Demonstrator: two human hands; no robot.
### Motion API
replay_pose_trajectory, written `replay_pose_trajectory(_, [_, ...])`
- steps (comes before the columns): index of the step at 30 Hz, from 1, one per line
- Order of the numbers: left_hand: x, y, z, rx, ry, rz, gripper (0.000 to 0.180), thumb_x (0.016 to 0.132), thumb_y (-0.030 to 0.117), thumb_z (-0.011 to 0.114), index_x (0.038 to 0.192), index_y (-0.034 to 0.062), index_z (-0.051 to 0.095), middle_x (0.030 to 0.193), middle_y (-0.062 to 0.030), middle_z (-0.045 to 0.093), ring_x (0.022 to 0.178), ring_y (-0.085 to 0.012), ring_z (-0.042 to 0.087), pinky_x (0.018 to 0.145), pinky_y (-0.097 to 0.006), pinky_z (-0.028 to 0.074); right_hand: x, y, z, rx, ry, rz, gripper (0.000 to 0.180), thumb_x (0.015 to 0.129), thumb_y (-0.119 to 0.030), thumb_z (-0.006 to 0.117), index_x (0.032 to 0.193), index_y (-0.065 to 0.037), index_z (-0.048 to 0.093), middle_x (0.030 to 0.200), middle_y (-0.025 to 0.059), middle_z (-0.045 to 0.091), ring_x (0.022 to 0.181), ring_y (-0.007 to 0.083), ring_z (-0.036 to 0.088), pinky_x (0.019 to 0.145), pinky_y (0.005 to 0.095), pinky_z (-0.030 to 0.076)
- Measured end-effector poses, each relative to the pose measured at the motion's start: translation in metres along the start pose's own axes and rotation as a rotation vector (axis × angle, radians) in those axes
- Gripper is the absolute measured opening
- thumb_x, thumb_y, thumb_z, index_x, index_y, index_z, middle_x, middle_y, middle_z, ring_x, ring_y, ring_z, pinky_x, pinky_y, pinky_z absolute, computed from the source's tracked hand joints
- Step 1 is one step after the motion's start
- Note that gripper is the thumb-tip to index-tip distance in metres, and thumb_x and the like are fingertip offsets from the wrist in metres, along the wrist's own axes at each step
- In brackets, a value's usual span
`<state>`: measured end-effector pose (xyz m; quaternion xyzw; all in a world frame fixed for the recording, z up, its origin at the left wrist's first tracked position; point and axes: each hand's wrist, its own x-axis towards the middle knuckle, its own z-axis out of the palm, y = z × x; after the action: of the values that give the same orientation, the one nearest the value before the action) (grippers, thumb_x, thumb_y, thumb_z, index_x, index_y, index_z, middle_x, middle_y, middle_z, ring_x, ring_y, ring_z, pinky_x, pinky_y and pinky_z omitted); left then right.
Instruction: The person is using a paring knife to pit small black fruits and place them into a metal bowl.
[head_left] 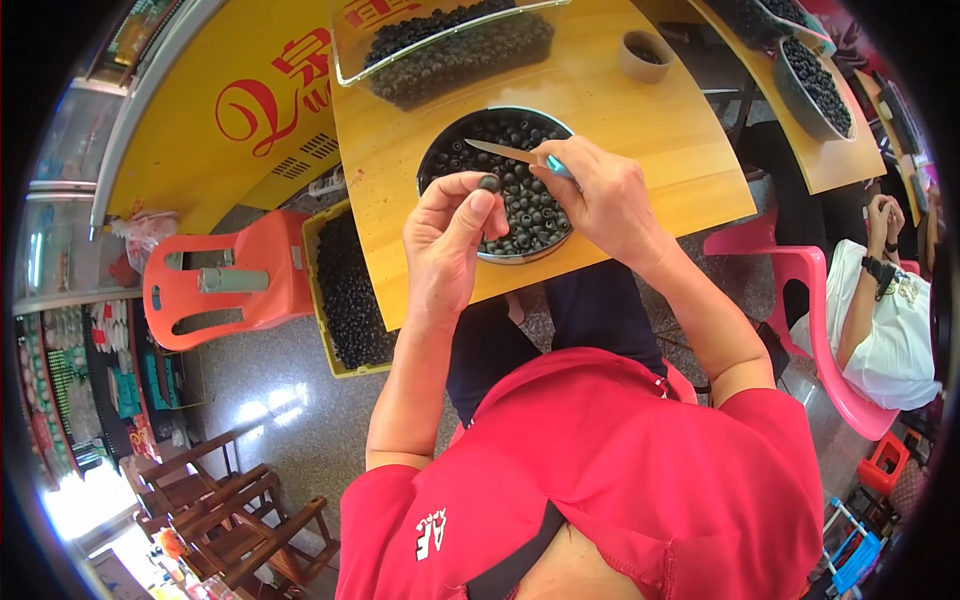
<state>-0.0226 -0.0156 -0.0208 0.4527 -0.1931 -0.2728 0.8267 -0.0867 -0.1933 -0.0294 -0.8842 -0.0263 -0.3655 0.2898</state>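
My left hand (445,240) pinches a small dark round fruit (489,184), olive-like, between thumb and fingertips. My right hand (610,205) grips a small knife (500,151) by its light-blue handle, the blade pointing left toward that fruit but apart from it. Both hands hover over a round metal bowl (424,165), which holds many similar dark fruits (530,212); several show a pale ring or hole. The bowl stands at the near part of the wooden table (640,130).
A clear plastic bin (455,60) of dark fruits stands behind the bowl, with a round tan container (645,57) to its right. A yellow crate (345,290) of dark pieces and an orange chair (225,280) are at the left. Another person (865,330) sits at the right.
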Motion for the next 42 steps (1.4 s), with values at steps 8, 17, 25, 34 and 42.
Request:
replay_pose_trajectory(8, [0.004,-0.006,0.003,0.023,0.037,0.046,0.021,0.092,0.011,0.061,0.110,-0.0009,0.061,0.089,-0.0054,0.063,0.073,-0.0129,0.056,0.066,-0.024,0.045,0.002,-0.019,-0.005,0.053,-0.065,-0.075,0.017,0.081,-0.007,0.066,0.097,-0.004,0.061,0.074,0.0090,0.057,0.060,0.0275,0.058,0.052,0.0349,0.045])
replay_pose_trajectory(17, [0.008,-0.011,0.003,0.010,0.013,0.046,0.018,0.092,0.011,0.061,0.107,0.0004,0.061,0.089,-0.0060,0.063,0.074,-0.0129,0.056,0.066,-0.025,0.045,0.001,-0.014,-0.006,-0.003,-0.055,-0.049,0.018,0.081,-0.007,0.067,0.097,-0.005,0.062,0.075,0.0087,0.059,0.064,0.0268,0.060,0.053,0.0348,0.047])
replay_pose_trajectory(25, [-0.004,0.016,-0.019,0.072,0.121,0.133,0.018,0.089,0.006,0.064,0.105,-0.0014,0.060,0.085,-0.0065,0.064,0.069,-0.0115,0.059,0.064,-0.023,0.046,0.004,-0.002,0.000,0.068,-0.021,0.014,0.012,0.085,-0.007,0.066,0.097,-0.004,0.064,0.082,0.0145,0.064,0.065,0.0294,0.062,0.056,0.0355,0.048])
replay_pose_trajectory(34, [-0.057,0.026,-0.219,0.765,0.674,0.118,0.026,0.083,0.008,0.071,0.106,0.0015,0.060,0.094,-0.0041,0.064,0.080,-0.0099,0.059,0.071,-0.023,0.048,-0.006,0.023,-0.017,0.017,-0.050,0.254,0.016,0.093,-0.011,0.060,0.100,0.003,0.064,0.083,0.0124,0.065,0.071,0.0166,0.060,0.065,0.0279,0.047])
replay_pose_trajectory(42, [-0.009,0.035,-0.101,0.890,0.342,0.321,0.014,0.089,0.003,0.062,0.102,0.0001,0.064,0.090,-0.0038,0.065,0.081,-0.0089,0.058,0.074,-0.022,0.048,-0.018,0.034,-0.020,0.023,-0.032,0.271,0.016,0.092,-0.012,0.061,0.098,0.002,0.063,0.077,0.0112,0.063,0.066,0.0148,0.057,0.061,0.0277,0.046])
